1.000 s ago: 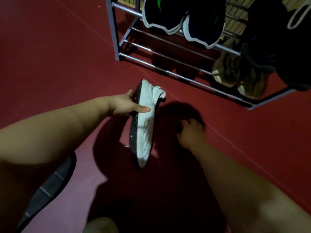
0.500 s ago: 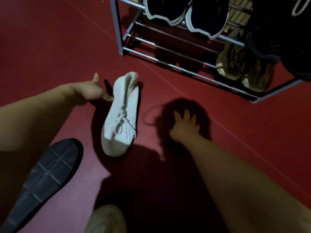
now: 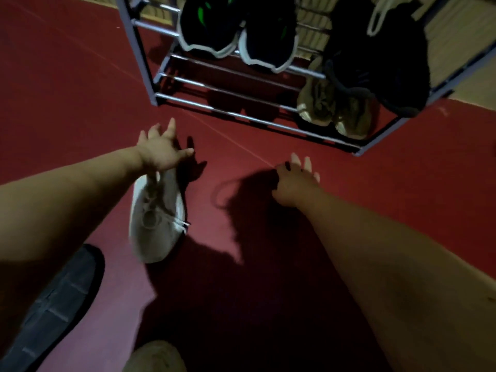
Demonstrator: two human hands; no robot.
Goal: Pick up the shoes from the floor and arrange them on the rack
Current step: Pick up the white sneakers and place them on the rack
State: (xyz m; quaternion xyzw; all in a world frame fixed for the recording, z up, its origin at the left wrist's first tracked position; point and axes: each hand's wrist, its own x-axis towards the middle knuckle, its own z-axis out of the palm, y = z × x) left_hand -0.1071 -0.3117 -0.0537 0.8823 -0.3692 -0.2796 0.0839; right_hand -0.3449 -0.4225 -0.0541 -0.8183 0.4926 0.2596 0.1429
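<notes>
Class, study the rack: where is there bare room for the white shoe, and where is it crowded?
Free: the left part of the rack's bottom shelf, between its left post and the tan shoes. Crowded: the shelf above, filled by black white-soled shoes and, to the right, more dark shoes.

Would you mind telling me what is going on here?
A person is tidying shoes onto a metal rack. Their left hand, fingers spread, is over one end of a white shoe near the floor; whether it has a grip is unclear. The right hand is open and empty. Black shoes and tan shoes sit on the rack.
</notes>
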